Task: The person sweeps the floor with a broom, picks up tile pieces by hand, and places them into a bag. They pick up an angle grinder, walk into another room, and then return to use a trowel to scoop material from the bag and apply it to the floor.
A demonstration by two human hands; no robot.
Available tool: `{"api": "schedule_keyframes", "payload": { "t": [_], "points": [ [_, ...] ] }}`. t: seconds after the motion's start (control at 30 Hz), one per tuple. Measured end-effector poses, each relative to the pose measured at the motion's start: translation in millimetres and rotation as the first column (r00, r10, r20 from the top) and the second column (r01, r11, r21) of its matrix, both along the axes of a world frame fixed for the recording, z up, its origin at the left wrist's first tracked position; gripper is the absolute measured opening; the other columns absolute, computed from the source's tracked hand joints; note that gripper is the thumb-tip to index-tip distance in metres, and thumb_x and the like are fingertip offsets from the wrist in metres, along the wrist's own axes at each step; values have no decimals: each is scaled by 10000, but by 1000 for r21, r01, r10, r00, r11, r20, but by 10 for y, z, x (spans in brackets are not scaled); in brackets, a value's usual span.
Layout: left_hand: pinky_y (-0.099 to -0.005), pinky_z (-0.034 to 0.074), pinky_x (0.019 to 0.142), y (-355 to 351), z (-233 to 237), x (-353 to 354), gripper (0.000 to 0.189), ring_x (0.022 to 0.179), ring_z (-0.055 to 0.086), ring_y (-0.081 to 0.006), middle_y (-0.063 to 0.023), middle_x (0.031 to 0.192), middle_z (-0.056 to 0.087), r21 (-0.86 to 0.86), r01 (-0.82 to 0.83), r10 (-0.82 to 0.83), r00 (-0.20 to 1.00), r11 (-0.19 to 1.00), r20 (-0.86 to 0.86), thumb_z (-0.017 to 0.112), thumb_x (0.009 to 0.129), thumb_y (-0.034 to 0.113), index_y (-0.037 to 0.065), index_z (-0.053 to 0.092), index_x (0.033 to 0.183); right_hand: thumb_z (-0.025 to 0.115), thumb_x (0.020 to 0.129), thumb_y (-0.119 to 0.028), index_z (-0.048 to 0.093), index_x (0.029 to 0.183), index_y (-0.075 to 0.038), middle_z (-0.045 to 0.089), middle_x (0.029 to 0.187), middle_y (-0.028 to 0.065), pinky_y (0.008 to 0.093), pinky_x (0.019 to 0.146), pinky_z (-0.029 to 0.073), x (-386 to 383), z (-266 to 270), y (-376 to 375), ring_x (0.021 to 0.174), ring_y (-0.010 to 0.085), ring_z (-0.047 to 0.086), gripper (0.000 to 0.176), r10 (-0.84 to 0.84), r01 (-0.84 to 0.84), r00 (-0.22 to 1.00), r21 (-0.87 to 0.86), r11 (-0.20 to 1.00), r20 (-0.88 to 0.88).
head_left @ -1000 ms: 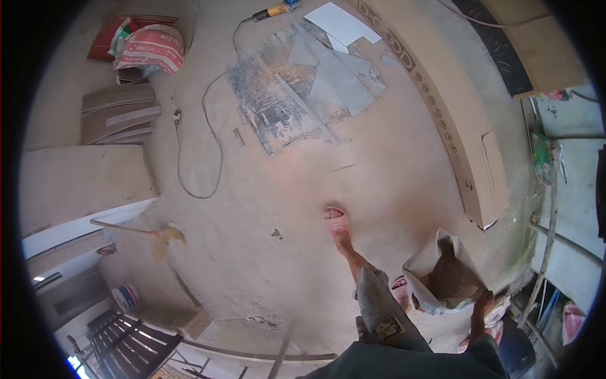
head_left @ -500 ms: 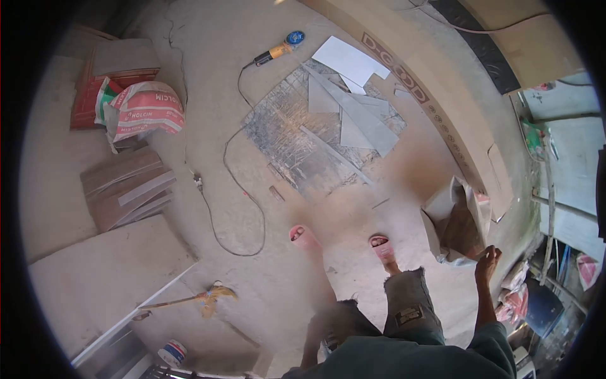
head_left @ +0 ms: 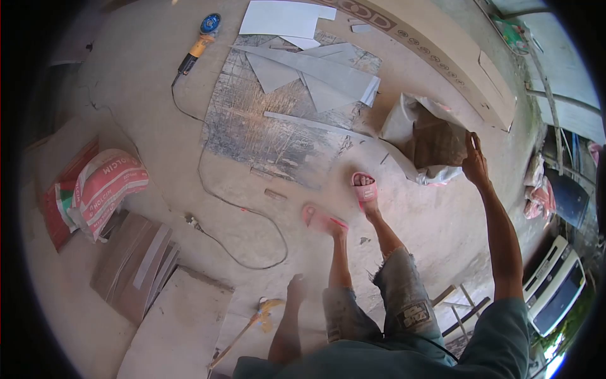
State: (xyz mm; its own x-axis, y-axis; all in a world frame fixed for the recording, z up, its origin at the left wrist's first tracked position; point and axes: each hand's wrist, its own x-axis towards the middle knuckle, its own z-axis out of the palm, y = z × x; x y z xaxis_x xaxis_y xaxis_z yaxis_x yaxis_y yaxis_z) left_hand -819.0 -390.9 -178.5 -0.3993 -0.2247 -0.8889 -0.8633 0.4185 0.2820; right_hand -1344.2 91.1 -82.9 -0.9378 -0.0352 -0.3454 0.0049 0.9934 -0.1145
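One sack (head_left: 424, 136), pale outside and brown within, mouth open, is held by the right hand (head_left: 475, 163), fingers closed on its rim at the end of an outstretched arm; whether its bottom rests on the concrete floor (head_left: 158, 107) cannot be told. Left hand (head_left: 295, 287): low beside the leg, blurred, grip unreadable. Pink slippers (head_left: 365, 187) stand near the sack. Beyond lie cut grey tile pieces (head_left: 315, 76) on a scored board (head_left: 271, 126), a corded angle grinder (head_left: 199, 39) just beside it, and a red-printed cement bag (head_left: 106, 188) well apart.
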Motion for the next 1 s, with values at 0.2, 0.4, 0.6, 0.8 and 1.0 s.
{"api": "schedule_keyframes", "payload": {
  "t": [0.2,0.4,0.6,0.8,1.0],
  "points": [
    [-298,498,621,-140,-234,-1974,468,661,657,-189,-149,876,666,-34,-143,145,988,989,47,630,878,321,-48,568,1159,455,674,71,294,1436,-40,299,1446,222,441,961,440,-11,108,65,1230,423,447,786,-50,48,998,-64,997,-29],
    [-279,461,492,-14,-1024,-3515,330,621,656,-183,-115,830,660,1,-309,305,939,951,-157,678,857,238,-32,608,1034,442,679,48,278,1453,-47,289,1441,249,457,1020,383,76,622,-95,1288,439,374,797,-114,114,992,-11,993,-57],
    [-254,384,369,812,-1666,-4756,425,578,656,-202,-118,727,626,58,-690,692,721,722,-33,738,806,371,-32,602,805,445,706,2,291,1455,-62,279,1447,243,451,1019,378,23,121,-108,1304,418,360,767,-128,137,979,47,989,-159],
    [-353,537,507,1459,-2496,-5212,651,602,688,-295,-250,797,669,-341,-332,304,943,880,-134,734,769,469,-167,615,845,466,718,11,293,1463,-72,296,1448,222,371,815,480,-143,-343,-227,1025,323,558,770,-187,192,973,29,981,-137],
    [-469,525,734,1104,-3061,-4794,521,885,656,-405,-299,973,633,-119,-582,563,811,804,-161,657,831,339,-152,570,982,461,702,20,298,1465,-82,335,1430,210,342,734,498,-277,-361,-234,900,285,606,787,-310,309,950,-33,950,-26]
  ]
}}
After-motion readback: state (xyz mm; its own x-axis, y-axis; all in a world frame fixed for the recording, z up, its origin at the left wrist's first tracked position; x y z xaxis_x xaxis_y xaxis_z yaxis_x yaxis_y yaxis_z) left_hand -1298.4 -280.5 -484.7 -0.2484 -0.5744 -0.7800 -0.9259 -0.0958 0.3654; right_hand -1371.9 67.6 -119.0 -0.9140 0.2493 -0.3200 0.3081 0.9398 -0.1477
